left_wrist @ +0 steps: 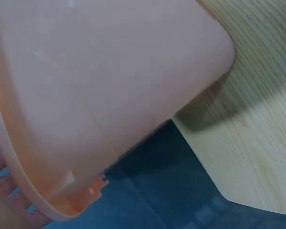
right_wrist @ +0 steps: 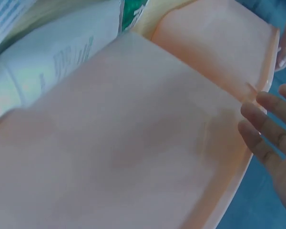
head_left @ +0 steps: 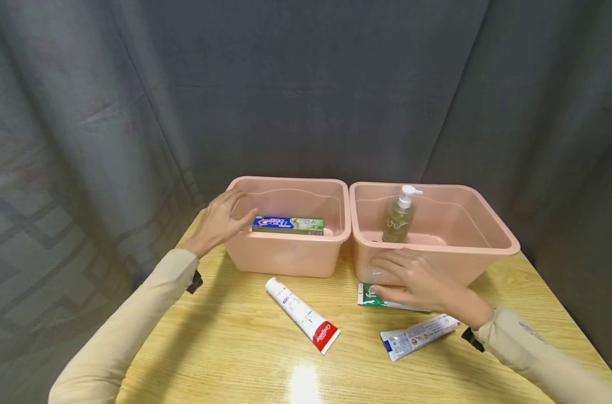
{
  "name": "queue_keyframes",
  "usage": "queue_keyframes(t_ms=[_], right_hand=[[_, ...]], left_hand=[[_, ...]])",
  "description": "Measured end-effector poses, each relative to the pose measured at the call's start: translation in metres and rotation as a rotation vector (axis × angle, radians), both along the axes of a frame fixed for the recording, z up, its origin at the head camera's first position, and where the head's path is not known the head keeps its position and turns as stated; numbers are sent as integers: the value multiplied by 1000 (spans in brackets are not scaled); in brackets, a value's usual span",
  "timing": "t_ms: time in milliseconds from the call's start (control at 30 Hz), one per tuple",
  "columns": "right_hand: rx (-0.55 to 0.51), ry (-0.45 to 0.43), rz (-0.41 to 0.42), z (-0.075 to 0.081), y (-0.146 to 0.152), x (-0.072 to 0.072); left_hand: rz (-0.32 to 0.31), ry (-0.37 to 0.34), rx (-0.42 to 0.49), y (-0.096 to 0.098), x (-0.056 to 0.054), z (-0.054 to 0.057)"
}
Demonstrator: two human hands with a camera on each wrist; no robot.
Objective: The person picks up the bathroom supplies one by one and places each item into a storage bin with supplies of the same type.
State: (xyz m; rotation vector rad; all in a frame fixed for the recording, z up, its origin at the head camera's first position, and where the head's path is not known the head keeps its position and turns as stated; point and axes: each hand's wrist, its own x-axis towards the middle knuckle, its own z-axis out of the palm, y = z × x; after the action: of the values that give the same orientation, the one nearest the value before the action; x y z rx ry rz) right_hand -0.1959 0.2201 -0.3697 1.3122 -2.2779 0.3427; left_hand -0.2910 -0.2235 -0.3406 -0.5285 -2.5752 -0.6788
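Observation:
My left hand (head_left: 220, 221) is over the left corner of the left pink bin (head_left: 286, 255), its fingers spread and relaxed above the rim. Inside that bin lies a blue and green toothpaste box (head_left: 288, 225), close to the thumb. In front of the right pink bin (head_left: 470, 265) is my right hand (head_left: 418, 279), with nothing in its grasp and its fingers loosely extended close to the front wall. Beneath it, partly covered, lies a green and white toothpaste tube (head_left: 368, 295). A pump bottle (head_left: 398, 221) with a white top stands in the right bin.
On the wooden table (head_left: 225, 348), a red and white Colgate toothpaste tube (head_left: 303, 315) lies before the left bin. A white and blue tube (head_left: 418, 335) is near the right wrist. The bins stand side by side, with a grey curtain (head_left: 306, 90) behind them.

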Motion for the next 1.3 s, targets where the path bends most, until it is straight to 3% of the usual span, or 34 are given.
queue_keyframes(t_ms=[367, 667, 833, 1300], right_hand=[[31, -32, -20, -11, -18, 1], [106, -99, -56, -20, -36, 1], [125, -149, -77, -24, -46, 1], [148, -161, -69, -41, -73, -4]], left_hand=[[27, -103, -82, -10, -1, 1], [18, -110, -92, -16, -2, -4], [37, -156, -108, -17, -2, -6], [53, -186, -154, -18, -4, -10]])
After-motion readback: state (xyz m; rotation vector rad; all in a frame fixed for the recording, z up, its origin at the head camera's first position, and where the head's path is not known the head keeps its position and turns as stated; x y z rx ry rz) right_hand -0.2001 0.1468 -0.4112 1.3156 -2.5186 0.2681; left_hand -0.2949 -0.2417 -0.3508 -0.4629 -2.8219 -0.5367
